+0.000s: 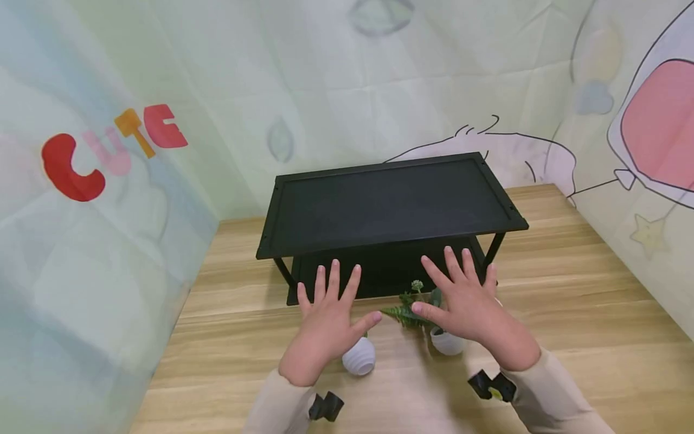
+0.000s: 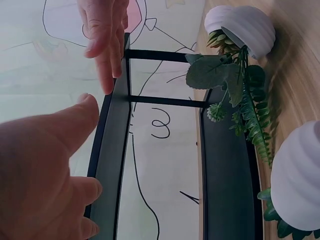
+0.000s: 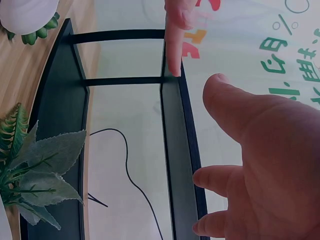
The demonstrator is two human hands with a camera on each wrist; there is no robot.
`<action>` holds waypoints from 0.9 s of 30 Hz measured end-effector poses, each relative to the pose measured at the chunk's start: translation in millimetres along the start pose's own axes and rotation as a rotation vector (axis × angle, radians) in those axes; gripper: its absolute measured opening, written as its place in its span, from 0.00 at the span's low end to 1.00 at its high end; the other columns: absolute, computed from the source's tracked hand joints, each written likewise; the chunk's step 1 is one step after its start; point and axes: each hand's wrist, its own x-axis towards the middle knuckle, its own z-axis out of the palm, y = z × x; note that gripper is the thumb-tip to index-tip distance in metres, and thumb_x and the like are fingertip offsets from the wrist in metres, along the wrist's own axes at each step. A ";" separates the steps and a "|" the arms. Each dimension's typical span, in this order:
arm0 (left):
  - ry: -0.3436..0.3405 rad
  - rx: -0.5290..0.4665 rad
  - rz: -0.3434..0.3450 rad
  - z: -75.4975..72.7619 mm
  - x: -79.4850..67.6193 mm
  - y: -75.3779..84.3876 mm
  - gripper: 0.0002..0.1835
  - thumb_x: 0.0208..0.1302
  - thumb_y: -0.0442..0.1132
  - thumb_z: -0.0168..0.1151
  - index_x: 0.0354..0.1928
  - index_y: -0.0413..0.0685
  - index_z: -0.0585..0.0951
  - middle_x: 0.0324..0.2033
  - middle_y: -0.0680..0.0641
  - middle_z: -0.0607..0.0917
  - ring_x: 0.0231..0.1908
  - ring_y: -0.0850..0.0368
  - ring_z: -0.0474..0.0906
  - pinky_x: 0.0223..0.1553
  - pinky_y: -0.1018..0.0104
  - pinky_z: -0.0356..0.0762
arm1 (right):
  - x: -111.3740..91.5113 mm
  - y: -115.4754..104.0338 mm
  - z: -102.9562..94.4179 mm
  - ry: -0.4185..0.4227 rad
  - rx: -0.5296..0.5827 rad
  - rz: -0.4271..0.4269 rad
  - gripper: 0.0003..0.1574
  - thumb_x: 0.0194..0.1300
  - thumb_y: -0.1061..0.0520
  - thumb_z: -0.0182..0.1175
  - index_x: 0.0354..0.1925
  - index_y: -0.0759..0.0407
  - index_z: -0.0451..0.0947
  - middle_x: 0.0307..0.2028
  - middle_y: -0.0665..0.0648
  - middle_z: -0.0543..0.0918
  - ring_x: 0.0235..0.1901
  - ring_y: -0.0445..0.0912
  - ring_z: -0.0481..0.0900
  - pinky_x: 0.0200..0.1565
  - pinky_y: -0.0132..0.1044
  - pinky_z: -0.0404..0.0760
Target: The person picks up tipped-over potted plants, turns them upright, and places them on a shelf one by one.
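Both hands are held out with straight, spread fingers and nothing in them. My left hand [image 1: 325, 322] is over the front left of a black two-tier shelf [image 1: 390, 205]. Opposite it, my right hand [image 1: 468, 304] overlaps the shelf's lower front right in the head view. Below the left palm, a white ribbed pot [image 1: 359, 357] lies on its side, with a succulent [image 2: 282, 222] at its mouth. Under the right hand another white pot [image 1: 447, 342] is tipped over, its leafy plant [image 1: 409, 313] pointing toward the shelf. A third white pot [image 2: 216, 19] shows partly behind it.
The shelf stands on a wood-grain table [image 1: 228, 337], with its lower board [image 1: 379, 271] under the top one. Printed cloth walls [image 1: 347, 78] enclose the table at the back and both sides. Each sleeve carries a small black device [image 1: 492, 386] near the wrist.
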 end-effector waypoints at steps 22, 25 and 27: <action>0.539 -0.602 -0.318 12.7 9.6 -103.6 0.33 0.60 0.38 0.59 0.64 0.31 0.62 0.58 0.31 0.71 0.56 0.39 0.71 0.53 0.52 0.71 | -18.2 34.2 -0.7 0.076 0.107 0.051 0.52 0.59 0.36 0.57 0.70 0.61 0.49 0.67 0.75 0.49 0.66 0.70 0.43 0.59 0.68 0.40; 0.600 -0.685 -0.373 13.7 15.0 -115.5 0.33 0.60 0.37 0.59 0.65 0.32 0.61 0.60 0.33 0.69 0.58 0.40 0.69 0.55 0.54 0.69 | -20.8 40.9 0.5 0.092 0.096 0.058 0.53 0.58 0.39 0.60 0.69 0.65 0.50 0.66 0.77 0.52 0.64 0.72 0.49 0.59 0.66 0.49; 0.626 -0.718 -0.400 14.8 17.6 -121.0 0.33 0.61 0.38 0.59 0.65 0.33 0.61 0.61 0.33 0.68 0.59 0.40 0.68 0.56 0.54 0.68 | -22.0 45.0 1.8 0.098 0.096 0.064 0.54 0.58 0.40 0.61 0.69 0.67 0.50 0.64 0.78 0.55 0.62 0.72 0.53 0.58 0.65 0.55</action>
